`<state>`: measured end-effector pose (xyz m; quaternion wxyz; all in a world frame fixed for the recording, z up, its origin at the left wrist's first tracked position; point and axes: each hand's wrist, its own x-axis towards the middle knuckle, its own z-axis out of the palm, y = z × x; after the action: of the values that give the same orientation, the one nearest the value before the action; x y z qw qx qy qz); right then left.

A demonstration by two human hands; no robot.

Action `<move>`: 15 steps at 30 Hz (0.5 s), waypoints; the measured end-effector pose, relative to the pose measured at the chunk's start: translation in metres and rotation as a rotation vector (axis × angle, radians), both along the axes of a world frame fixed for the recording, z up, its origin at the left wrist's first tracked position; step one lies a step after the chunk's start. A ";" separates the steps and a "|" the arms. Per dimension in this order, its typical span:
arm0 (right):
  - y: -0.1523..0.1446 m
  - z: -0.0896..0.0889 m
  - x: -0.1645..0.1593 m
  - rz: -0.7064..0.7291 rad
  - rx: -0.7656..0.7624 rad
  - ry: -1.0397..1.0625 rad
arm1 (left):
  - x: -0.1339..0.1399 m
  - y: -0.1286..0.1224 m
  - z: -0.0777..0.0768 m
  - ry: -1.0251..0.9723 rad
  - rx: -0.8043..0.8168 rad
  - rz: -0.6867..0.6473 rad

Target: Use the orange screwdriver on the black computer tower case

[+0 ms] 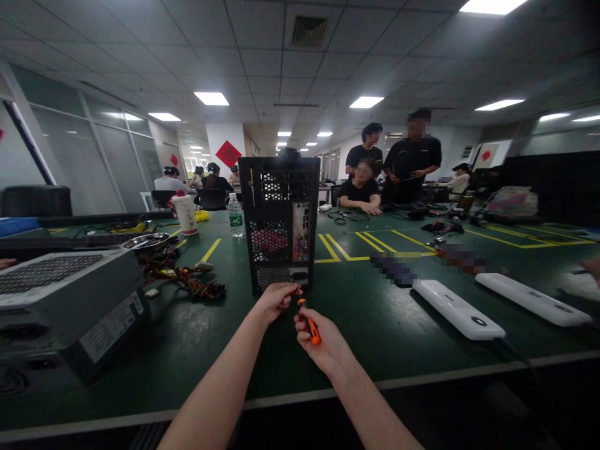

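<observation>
A black computer case [279, 206] stands upright on the green table, its back panel with ports and vents facing me. My right hand [323, 340] grips an orange and black screwdriver [312, 330], its shaft pointing up toward the lower edge of the case. Close to the screwdriver's tip, my left hand [277, 300] has its thumb and fingers pinched together at the case's bottom right, by the power supply [275, 276]. Whatever lies in that pinch is too small to make out.
Loose grey power supply units [70, 306] fill the left side, with bundled cables [187, 278] and a metal bowl [146, 241] behind. A water bottle [235, 215] and a white cup [185, 212] stand left of the case. White devices [457, 309] lie at right. Several people are beyond the table.
</observation>
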<state>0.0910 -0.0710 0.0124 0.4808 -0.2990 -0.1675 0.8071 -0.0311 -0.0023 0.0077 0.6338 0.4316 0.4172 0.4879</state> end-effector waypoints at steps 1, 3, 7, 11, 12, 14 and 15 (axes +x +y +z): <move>0.000 0.000 0.000 0.004 -0.008 0.006 | 0.000 0.000 0.000 -0.004 -0.004 -0.003; 0.000 -0.001 0.000 0.014 -0.022 0.016 | 0.000 0.001 -0.001 -0.012 -0.008 -0.007; 0.000 -0.001 0.001 0.042 -0.018 0.028 | -0.001 0.003 -0.002 0.002 -0.008 -0.001; -0.001 0.000 0.001 0.053 -0.011 0.005 | 0.000 0.004 -0.004 0.032 -0.007 0.016; -0.002 0.001 0.000 0.040 -0.007 -0.014 | 0.000 0.004 -0.005 0.040 -0.007 0.019; -0.003 0.002 -0.001 -0.004 0.007 -0.053 | 0.001 0.004 -0.005 0.057 -0.006 0.027; -0.004 0.002 -0.001 -0.028 0.012 -0.067 | 0.001 0.004 -0.004 0.065 -0.007 0.031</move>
<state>0.0900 -0.0746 0.0142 0.4881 -0.3253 -0.1841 0.7887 -0.0297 0.0014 0.0033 0.6138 0.4385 0.4459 0.4818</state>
